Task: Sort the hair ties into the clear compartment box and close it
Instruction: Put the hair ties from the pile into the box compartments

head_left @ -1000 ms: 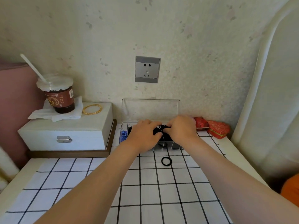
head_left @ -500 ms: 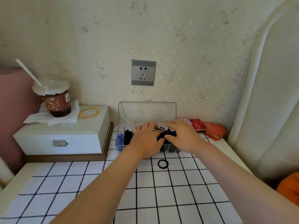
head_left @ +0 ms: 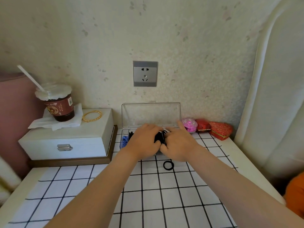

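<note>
Head view: left hand [head_left: 144, 142] and right hand [head_left: 178, 143] rest side by side over the open clear compartment box [head_left: 151, 112]. Bunched black hair ties [head_left: 158, 137] sit inside it between them, but whether either hand pinches them is hidden. A loose hair tie [head_left: 168, 165] lies just in front of the box.

Both hands meet over the clear box [head_left: 125, 131] at the table's [head_left: 23, 190] back edge, its lid [head_left: 151, 114] upright against the wall; the left hand [head_left: 144, 143] curls its fingers onto a bunch of black ties [head_left: 158, 137]; the right hand [head_left: 178, 144] touches the bunch, index finger straight, grip hidden; one loose tie [head_left: 168, 165] lies just before the box; blue ties [head_left: 124, 140] sit in its leftmost compartment.
</note>
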### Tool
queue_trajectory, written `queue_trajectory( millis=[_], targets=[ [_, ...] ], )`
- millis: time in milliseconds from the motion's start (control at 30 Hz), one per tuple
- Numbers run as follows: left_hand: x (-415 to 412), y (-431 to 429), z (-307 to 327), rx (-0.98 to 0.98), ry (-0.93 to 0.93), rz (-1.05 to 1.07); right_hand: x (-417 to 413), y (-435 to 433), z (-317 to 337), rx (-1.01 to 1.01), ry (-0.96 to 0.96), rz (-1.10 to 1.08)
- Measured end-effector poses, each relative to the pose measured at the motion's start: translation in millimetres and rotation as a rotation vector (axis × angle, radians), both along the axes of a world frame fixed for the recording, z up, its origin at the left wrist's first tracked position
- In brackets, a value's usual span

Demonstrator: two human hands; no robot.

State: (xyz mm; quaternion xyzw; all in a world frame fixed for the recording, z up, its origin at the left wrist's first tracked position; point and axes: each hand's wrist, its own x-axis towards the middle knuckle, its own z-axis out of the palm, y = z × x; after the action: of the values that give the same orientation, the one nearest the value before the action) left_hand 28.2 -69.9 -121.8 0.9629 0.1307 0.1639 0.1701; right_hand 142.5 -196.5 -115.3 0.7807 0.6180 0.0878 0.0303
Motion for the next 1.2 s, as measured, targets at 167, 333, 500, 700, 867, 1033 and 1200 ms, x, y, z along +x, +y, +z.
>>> queue_trajectory(
  millis=[167, 333, 500, 700, 867, 1033, 1200],
  targets=[
    [4.0, -3.3, -4.7, 0.111, 0.102, 0.041, 6.0, -9.4, 4.7, -0.031, 0.104, -0.011],
    [9.6, -10.0, -3.9, 0.241, 0.111, 0.044, 25.1, -9.5, 3.1, 0.131, 0.324, -0.026],
    [7.9, -7.4, -6.0, 0.203, 0.149, 0.033, 25.5, -12.2, 5.9, 0.456, 0.344, -0.009],
    [5.7, -4.2, -6.7, 0.102, 0.127, 0.006, 15.2, -22.9, -3.6, 0.509, 0.217, 0.045],
    [2.0, -0.9, -3.8, -0.037, 0.035, 0.018, 22.1, -19.7, -14.0, 0.569, 0.293, -0.077],
    [-4.1, -4.7, -3.6, -0.035, -0.173, 0.0, 21.5, -8.4, -4.9, 0.632, 0.653, -0.167],
    [0.1, -7.7, -5.1, -0.005, -0.173, 0.003, 29.5, -4.9, 0.7, 0.705, 0.809, -0.38]
  ],
)
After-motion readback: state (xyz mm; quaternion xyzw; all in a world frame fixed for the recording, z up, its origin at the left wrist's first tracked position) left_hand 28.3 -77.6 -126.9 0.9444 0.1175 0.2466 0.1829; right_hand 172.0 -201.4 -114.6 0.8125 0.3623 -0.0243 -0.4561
